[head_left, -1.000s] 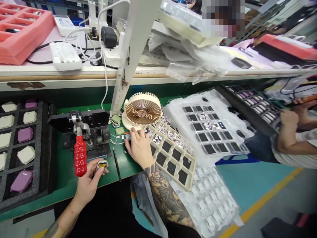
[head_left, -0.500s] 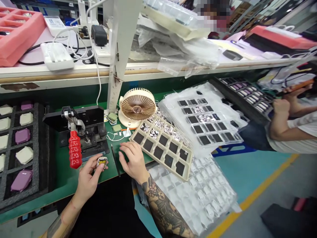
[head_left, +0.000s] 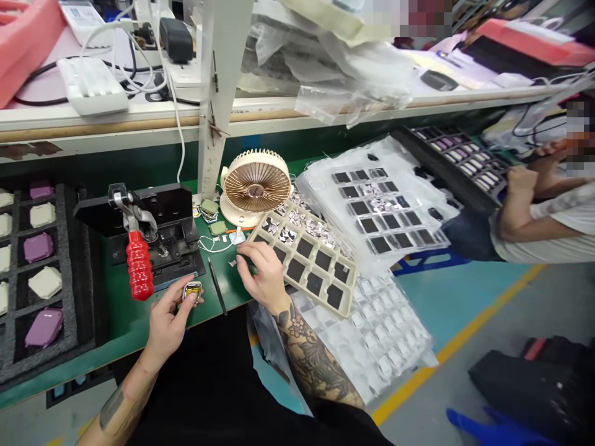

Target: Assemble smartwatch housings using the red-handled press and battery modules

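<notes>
My left hand (head_left: 170,316) is closed around a small rounded-square watch case (head_left: 192,292), whose open side shows a yellow part inside. My right hand (head_left: 264,275) hovers at the near left corner of a beige compartment tray (head_left: 344,310), fingers bent and thumb apart from the index finger, with nothing visible between them. By its thumb tip is a tiny pale piece (head_left: 232,263); whether they touch I cannot tell. Between my hands a pair of dark tweezers (head_left: 217,286) lies on the green bench mat. Dark square pads and small pale pieces fill the tray's compartments.
A black press fixture with a red handle (head_left: 139,266) stands behind my left hand. Foam trays (head_left: 69,266) of purple and cream cases are at left. A fan (head_left: 255,189) stands behind the tray; clear plastic trays (head_left: 395,334) lie right. A co-worker's arm (head_left: 520,204) is far right.
My right hand has shifted slightly right and up, and a tiny pale piece now shows by its thumb. The left hand keeps hold of the watch case. The whole view has shifted slightly.
</notes>
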A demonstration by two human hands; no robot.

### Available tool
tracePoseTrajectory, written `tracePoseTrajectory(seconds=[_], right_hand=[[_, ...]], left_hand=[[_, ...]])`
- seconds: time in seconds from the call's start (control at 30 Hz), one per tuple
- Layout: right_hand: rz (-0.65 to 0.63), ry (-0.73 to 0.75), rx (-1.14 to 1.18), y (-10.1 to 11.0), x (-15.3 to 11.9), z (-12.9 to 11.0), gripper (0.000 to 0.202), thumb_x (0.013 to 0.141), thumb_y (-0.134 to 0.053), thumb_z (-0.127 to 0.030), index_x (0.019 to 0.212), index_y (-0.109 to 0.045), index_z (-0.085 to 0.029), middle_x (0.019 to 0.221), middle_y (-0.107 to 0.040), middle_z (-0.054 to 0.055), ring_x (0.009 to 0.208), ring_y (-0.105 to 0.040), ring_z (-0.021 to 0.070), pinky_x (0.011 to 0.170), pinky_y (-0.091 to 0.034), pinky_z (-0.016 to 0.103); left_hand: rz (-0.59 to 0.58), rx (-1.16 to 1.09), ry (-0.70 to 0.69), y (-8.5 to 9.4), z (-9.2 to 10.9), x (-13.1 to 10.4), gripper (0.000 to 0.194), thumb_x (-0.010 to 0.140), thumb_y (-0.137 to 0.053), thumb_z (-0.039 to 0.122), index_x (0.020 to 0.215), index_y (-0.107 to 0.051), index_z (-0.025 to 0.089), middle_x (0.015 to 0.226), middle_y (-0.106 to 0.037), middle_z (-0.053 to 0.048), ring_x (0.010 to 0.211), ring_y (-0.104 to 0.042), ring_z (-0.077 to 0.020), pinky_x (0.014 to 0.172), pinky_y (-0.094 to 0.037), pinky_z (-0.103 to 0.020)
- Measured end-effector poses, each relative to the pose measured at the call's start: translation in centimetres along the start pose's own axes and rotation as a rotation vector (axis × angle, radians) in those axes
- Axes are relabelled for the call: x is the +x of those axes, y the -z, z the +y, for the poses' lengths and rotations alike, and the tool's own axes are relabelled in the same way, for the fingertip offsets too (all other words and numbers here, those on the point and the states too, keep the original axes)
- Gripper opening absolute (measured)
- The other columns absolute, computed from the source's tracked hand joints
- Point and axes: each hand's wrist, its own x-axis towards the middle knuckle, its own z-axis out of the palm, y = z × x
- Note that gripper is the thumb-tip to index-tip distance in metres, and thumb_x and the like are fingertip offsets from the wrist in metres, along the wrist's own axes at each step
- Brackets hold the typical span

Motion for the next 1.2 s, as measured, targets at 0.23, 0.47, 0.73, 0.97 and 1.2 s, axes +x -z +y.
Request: tracePoseTrajectory(seconds=[0.23,0.47,0.73,0.97,1.2], right_hand=[[-0.085,-0.012,0.026,1.1,-2.6,-0.6,0.016,0.109,-0.065,-0.016,0.12,-0.072,-0.025,0.104,-0.076,0.006,0.093,-0.075,0.0208,0.083,-0.062,0.037],[-0.293,0.017,-0.339,-1.6,-4.4,-0.8,0.033,0.113,-0.057,-0.016,0.143,-0.069,-0.02,0.135,-0.076,0.016,0.119,-0.075,0.0307,0.098,-0.065,0.046],[-0.287,0.027,-0.278,-4.0,-4.1,0.2,0.034,0.112,-0.051,-0.012,0.136,-0.073,-0.021,0.121,-0.077,0.013,0.111,-0.074,0.0285,0.096,-0.065,0.045],[-0.039,-0.088,-0.131,1.1,-2.9,0.3,0.021,0.111,-0.061,-0.019,0.127,-0.074,-0.026,0.116,-0.076,0.008,0.103,-0.077,0.0215,0.092,-0.064,0.035],[-0.311,-0.292,-0.612,9.1,1.9,6.9,0.021,0.11,-0.058,-0.023,0.122,-0.075,-0.021,0.117,-0.077,0.012,0.111,-0.07,0.0289,0.098,-0.055,0.04]], left_hand=[[0.041,-0.035,0.034,-0.4,1.1,0.4,0.03,0.109,-0.077,0.04,0.13,-0.075,0.018,0.112,-0.089,-0.011,0.087,-0.086,-0.0209,0.079,-0.07,-0.031],[0.083,-0.013,0.044,-1.2,1.2,0.6,0.032,0.109,-0.075,0.043,0.126,-0.074,0.017,0.108,-0.088,-0.012,0.081,-0.085,-0.0203,0.073,-0.068,-0.03],[0.08,0.143,0.002,-0.9,0.8,0.5,0.025,0.107,-0.075,0.04,0.12,-0.076,0.018,0.1,-0.083,-0.008,0.077,-0.078,-0.0187,0.074,-0.063,-0.031],[0.053,0.255,-0.063,-0.5,1.2,0.0,0.016,0.107,-0.076,0.034,0.118,-0.079,0.023,0.091,-0.079,-0.002,0.076,-0.068,-0.0162,0.077,-0.054,-0.029],[-0.006,0.232,-0.044,0.0,0.1,-0.1,0.023,0.111,-0.072,0.04,0.125,-0.075,0.022,0.1,-0.082,-0.004,0.086,-0.079,-0.0193,0.084,-0.062,-0.031]])
